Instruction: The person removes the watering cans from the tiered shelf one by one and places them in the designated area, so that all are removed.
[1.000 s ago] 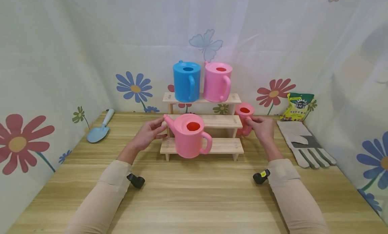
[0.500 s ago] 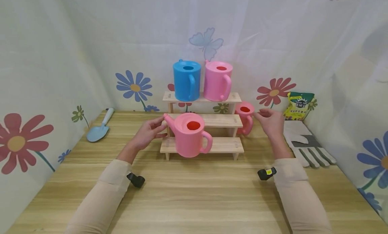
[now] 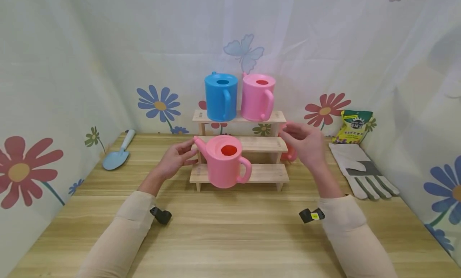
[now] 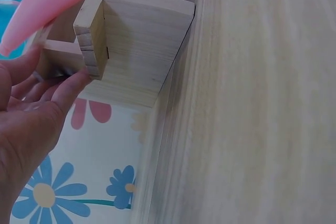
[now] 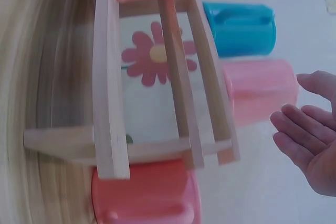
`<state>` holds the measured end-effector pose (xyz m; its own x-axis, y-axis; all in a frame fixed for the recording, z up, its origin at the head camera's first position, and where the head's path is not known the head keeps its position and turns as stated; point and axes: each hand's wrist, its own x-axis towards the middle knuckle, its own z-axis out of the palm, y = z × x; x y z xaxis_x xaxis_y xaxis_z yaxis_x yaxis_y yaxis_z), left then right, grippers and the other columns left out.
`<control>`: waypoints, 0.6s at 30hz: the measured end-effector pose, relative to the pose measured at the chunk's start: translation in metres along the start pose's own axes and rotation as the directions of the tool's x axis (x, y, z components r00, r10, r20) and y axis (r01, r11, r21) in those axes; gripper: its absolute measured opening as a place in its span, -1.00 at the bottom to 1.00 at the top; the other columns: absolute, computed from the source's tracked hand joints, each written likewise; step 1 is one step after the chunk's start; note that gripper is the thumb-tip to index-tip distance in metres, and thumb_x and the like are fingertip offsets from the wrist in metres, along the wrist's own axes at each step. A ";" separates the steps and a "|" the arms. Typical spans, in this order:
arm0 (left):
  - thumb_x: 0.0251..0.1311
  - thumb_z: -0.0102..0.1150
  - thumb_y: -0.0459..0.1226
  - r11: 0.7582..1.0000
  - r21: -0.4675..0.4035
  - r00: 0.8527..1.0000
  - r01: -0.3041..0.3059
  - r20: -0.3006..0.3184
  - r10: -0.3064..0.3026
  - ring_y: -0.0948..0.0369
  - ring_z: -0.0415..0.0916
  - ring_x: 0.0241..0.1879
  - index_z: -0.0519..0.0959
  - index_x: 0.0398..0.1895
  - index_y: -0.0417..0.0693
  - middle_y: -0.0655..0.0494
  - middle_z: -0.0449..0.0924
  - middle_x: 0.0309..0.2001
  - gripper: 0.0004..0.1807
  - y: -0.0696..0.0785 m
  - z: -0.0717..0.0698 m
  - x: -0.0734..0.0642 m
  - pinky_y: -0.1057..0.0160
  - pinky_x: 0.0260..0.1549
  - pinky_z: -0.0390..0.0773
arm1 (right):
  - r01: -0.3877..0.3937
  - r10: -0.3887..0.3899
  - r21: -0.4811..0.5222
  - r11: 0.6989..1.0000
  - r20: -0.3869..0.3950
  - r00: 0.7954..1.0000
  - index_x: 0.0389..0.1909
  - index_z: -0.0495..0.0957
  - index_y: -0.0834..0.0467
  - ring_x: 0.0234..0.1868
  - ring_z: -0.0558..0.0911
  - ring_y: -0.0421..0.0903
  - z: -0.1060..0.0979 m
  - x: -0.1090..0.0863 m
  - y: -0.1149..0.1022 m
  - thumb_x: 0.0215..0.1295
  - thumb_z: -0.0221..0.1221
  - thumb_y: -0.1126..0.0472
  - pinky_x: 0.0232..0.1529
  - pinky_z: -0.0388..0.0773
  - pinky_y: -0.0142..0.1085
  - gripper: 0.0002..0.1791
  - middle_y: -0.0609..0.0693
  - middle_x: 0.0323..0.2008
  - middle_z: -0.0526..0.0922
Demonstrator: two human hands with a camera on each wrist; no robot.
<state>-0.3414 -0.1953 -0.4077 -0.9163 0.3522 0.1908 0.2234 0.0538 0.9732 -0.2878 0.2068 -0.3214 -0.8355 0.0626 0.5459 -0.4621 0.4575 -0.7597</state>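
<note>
So, blue can (image 3: pixel 221 99) and rear can (image 3: pixel 253 99) sit up top, front can (image 3: pixel 223 168) on the lowest tier; side can (image 3: pixel 291 154), beside the stand (image 3: pixel 264 144), seems left to place. Left hand (image 3: pixel 173 160) loosely touches the stand; right hand (image 3: pixel 309 146) hangs empty, thumb and fingers apart.

Watering cans (image 3: pixel 223 170): smooth plastic | stepped shelf (image 3: pixel 268 172): bare matt wood | tabletop (image 3: pixel 230 230): smooth, wood-grained | glove (image 3: pixel 345 154): matt cloth

Beige sleeves (image 3: pixel 111 242), broad cuffs (image 3: pixel 134 206), black wrist cameras (image 3: pixel 163 216), yellow label (image 3: pixel 315 216) on the right one
</note>
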 end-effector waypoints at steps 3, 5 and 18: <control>0.44 0.13 -0.32 1.000 -0.003 1.000 0.000 -0.005 0.000 -0.11 0.35 0.33 0.21 0.52 -0.14 -0.10 0.17 0.50 -0.37 -0.001 0.000 0.000 -0.11 0.09 0.55 | 0.071 -0.072 0.055 0.996 0.032 0.997 -0.07 0.72 0.28 -0.20 0.74 -0.16 0.008 -0.005 -0.007 0.21 0.44 0.16 -0.13 0.65 -0.49 -0.66 0.13 -0.20 0.76; 0.43 0.14 -0.33 1.000 -0.001 1.000 0.002 -0.012 -0.002 -0.09 0.38 0.31 0.22 0.52 -0.14 -0.10 0.19 0.50 -0.36 -0.001 0.000 0.000 -0.07 0.07 0.58 | 0.083 -0.088 0.070 0.994 0.067 0.994 -0.08 0.72 0.29 -0.21 0.75 -0.14 0.013 -0.009 -0.010 0.19 0.44 0.18 -0.14 0.65 -0.49 -0.67 0.13 -0.22 0.76; 0.43 0.13 -0.35 1.000 0.026 1.000 0.015 -0.012 -0.015 -0.15 0.38 0.29 0.23 0.52 -0.16 -0.20 0.24 0.45 -0.37 0.000 0.004 0.002 -0.12 0.10 0.54 | -0.020 -0.026 0.145 0.989 0.304 0.952 -0.01 0.72 0.17 -0.13 0.75 -0.08 0.043 -0.034 -0.022 0.15 0.47 0.08 -0.11 0.70 -0.28 -0.59 0.02 -0.17 0.77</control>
<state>-0.3415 -0.1912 -0.4077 -0.9233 0.3405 0.1776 0.2179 0.0838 0.9724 -0.2623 0.1562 -0.3386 -0.8742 -0.2216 0.4321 -0.4839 0.3229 -0.8134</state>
